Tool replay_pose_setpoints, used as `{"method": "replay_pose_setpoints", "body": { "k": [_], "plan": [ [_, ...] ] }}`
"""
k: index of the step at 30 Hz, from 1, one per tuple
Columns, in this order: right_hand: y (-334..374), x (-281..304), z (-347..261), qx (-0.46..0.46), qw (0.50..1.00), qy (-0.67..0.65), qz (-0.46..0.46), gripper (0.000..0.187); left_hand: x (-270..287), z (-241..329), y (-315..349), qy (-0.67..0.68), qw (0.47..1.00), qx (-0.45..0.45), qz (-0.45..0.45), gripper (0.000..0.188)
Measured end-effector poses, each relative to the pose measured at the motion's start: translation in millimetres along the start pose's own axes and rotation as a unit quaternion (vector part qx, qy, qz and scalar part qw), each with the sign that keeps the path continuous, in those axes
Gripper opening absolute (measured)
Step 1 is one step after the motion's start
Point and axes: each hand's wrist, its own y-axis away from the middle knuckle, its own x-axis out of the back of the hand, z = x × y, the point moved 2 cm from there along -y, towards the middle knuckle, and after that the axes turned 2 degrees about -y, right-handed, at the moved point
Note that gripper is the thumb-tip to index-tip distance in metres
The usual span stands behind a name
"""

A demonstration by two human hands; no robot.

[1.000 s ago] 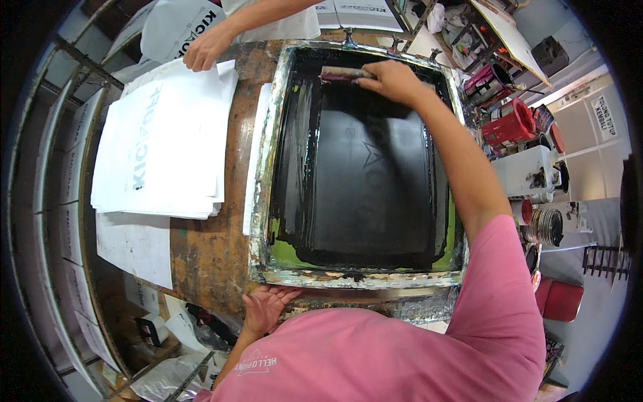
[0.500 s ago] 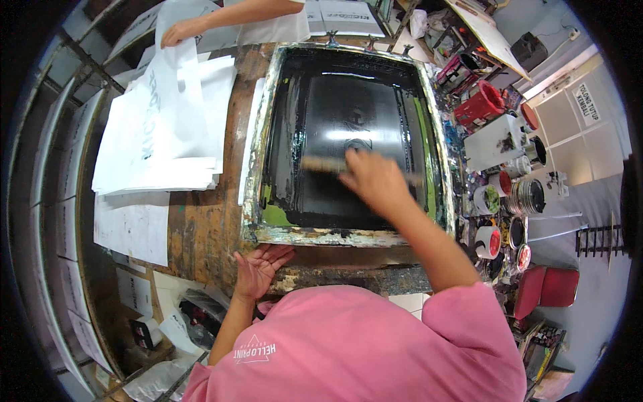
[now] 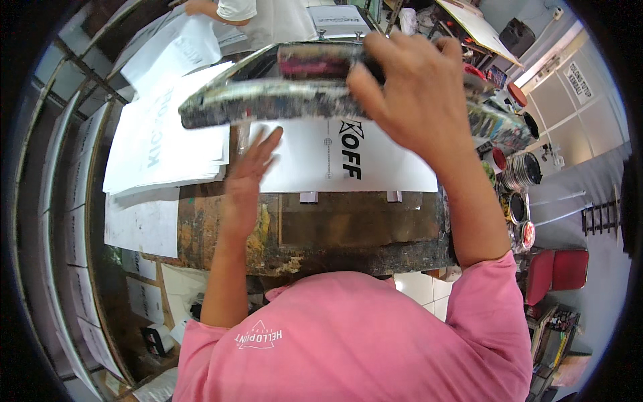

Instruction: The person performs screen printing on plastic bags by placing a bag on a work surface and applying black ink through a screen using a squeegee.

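Ink-crusted wooden screen frame is gripped in my right hand and lifted, hinged at the far side, long axis left to right. My left hand is open, fingers spread on the printed white sheet below. If my grip slips, I think the frame could drop and smear the wet print

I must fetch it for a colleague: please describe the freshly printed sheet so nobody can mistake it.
Find the paint-stained worktable. Under the raised screen frame lies the white printed sheet, beside the left hand. Unlike the stacked sheets to its left, it lies alone, flat, bearing bold black letters.
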Motion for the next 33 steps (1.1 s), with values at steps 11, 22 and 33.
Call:
{"method": "replay_pose_setpoints", "body": {
  "k": [11,22,33],
  "plan": [
    [-84.6,14.9,0.6,-0.136,0.987,-0.036,-0.071,0.034,-12.5,-106.8,44.6,-0.675,0.71,0.193,-0.055,0.118],
    [-97.4,7.7,44.9,-0.122,0.981,-0.059,-0.138,0.033,-26.1,-82.4,17.2,-0.552,0.824,0.117,0.048,0.098],
    [-82.5,-17.0,61.0,-0.033,0.997,-0.025,-0.071,0.05,30.9,-20.4,-18.7,-0.236,0.924,0.1,0.284,0.046]
  ]
}}
